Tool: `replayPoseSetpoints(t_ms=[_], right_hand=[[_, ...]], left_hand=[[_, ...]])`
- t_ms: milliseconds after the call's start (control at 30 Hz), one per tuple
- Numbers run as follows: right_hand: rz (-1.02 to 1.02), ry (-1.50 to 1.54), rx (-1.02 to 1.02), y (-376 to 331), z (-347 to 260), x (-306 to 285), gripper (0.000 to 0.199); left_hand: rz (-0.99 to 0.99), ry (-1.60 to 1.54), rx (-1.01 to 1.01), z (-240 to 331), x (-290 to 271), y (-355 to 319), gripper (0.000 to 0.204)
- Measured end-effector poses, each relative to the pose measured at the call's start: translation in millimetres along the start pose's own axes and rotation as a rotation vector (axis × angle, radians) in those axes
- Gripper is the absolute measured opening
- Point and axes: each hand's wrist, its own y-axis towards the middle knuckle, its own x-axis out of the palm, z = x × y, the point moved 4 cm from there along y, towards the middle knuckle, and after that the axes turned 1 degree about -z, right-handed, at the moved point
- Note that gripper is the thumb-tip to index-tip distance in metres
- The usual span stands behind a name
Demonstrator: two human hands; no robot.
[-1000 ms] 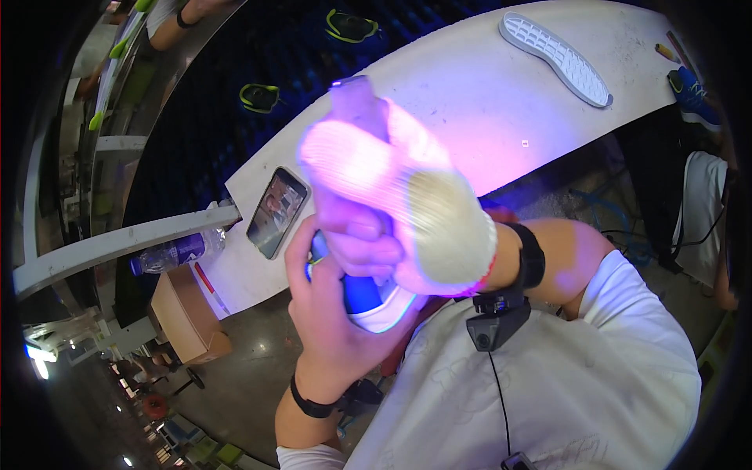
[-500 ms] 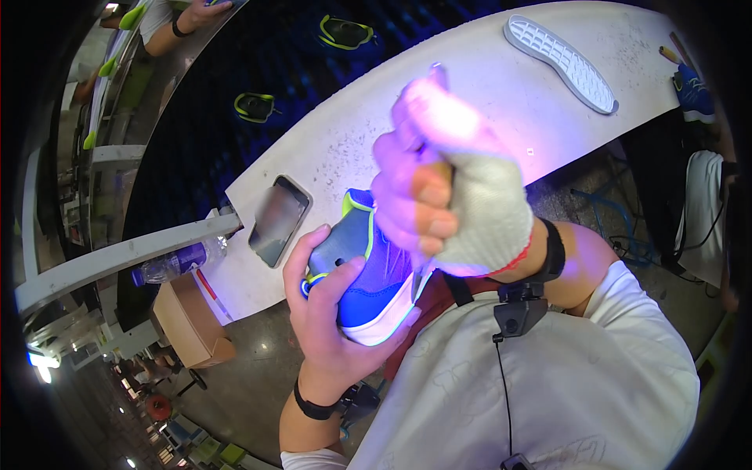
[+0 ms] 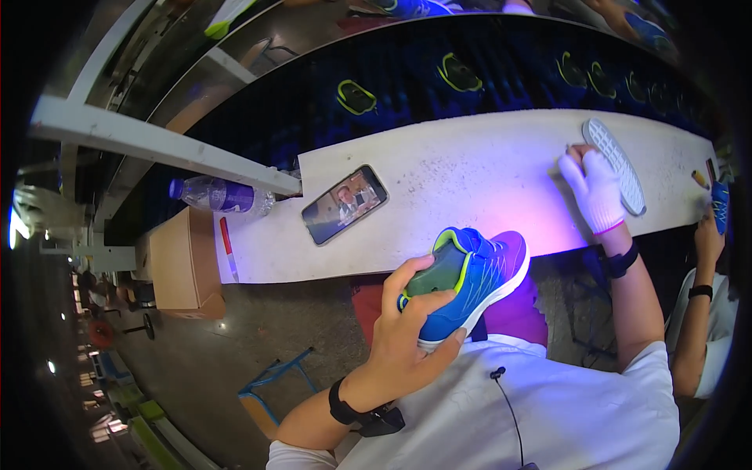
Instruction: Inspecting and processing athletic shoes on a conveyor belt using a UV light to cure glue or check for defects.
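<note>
My left hand [image 3: 407,325] is closed round the heel of a blue sneaker [image 3: 474,286], held tilted above my lap at the near table edge. The sneaker has a lime-trimmed collar, a white sole and a dark green form filling its opening. Its toe points right, under violet light. My right hand [image 3: 597,192], in a white glove with bare fingertips, is over the table at the right, next to a loose pale grey shoe sole [image 3: 615,160]. Its fingers are curled; whatever they hold, if anything, is too small to make out.
A phone [image 3: 345,205] lies on the white table [image 3: 439,168]. To its left are a water bottle [image 3: 223,194], a red-handled knife [image 3: 228,247] and a cardboard box [image 3: 184,262]. Green-rimmed shoe pieces [image 3: 356,97] lie on the dark conveyor behind. Another person's hand [image 3: 709,235] holds a blue shoe at far right.
My right hand has left the sneaker, where it held a thin metal tool against the sole edge, and moved right to the loose sole. The left still grips the sneaker. My view has shifted.
</note>
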Motion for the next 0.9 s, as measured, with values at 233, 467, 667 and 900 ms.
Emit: replayPoseSetpoints(t_ms=[233, 467, 667, 900], right_hand=[[-0.337, 0.081, -0.579, -70.5, -59.6, 9.9, 0.094], [-0.402, 0.371, -0.689, -79.6, -123.2, 35.6, 0.051], [-0.159, 0.213, -0.707, 38.0, -172.8, -135.0, 0.042], [0.775, -0.658, -0.437, 269.8, -324.1, -302.2, 0.065]], left_hand=[[0.009, -0.048, 0.009, -5.6, -4.9, -1.7, 0.043], [-0.068, -0.225, 0.084, -0.5, -17.8, 3.8, 0.06], [0.33, -0.561, 0.207, -13.1, -36.8, -27.7, 0.083], [0.368, -0.548, -0.116, -54.2, -23.8, -58.9, 0.065]])
